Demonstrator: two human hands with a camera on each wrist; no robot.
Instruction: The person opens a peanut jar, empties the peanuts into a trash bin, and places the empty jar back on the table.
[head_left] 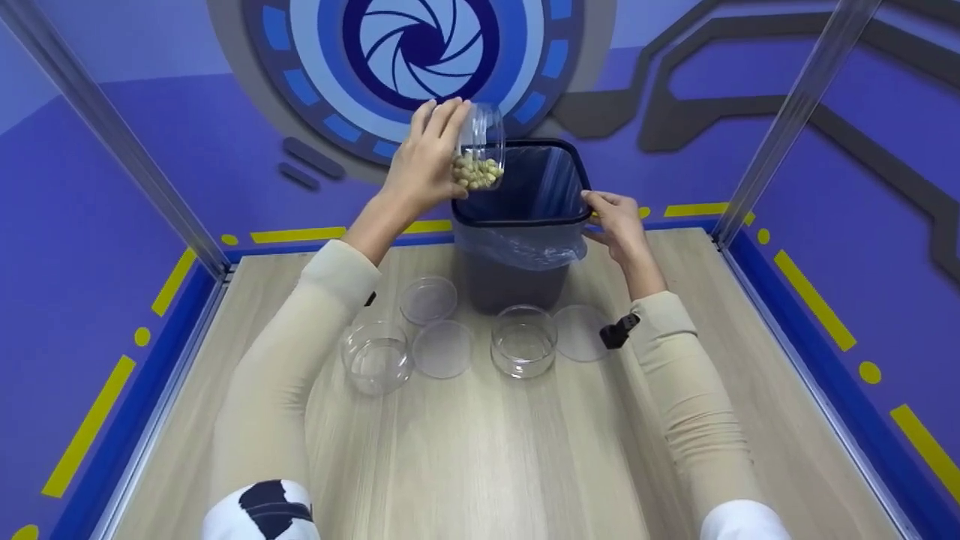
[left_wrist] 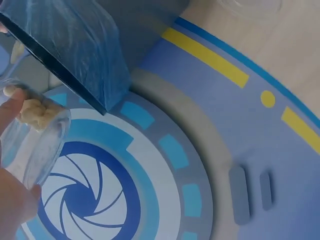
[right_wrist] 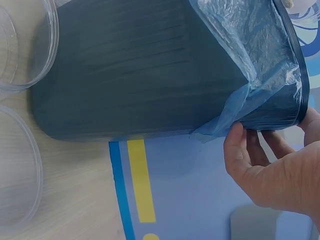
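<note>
My left hand (head_left: 424, 161) grips a clear round jar (head_left: 484, 124) on its side, tilted above the left edge of the trash bin (head_left: 510, 277). Small pale yellow-green, nut-like pieces (head_left: 480, 172) lie gathered in the jar's lower side; in the left wrist view the same pieces (left_wrist: 36, 114) look beige. With thumb and fingers, my right hand (head_left: 619, 221) holds the bin's right rim. A thin translucent liner bag (right_wrist: 235, 100) folds over that rim, close to the right fingertips. The bottom of the bin's inside is hidden.
In front of the bin, two clear round containers stand on the wooden table (head_left: 480, 465), one at left (head_left: 377, 358) and one at right (head_left: 523, 345). Flat clear lids lie beside them, including one lid (head_left: 442, 349) between them. A purple patterned wall (head_left: 187, 150) rises behind.
</note>
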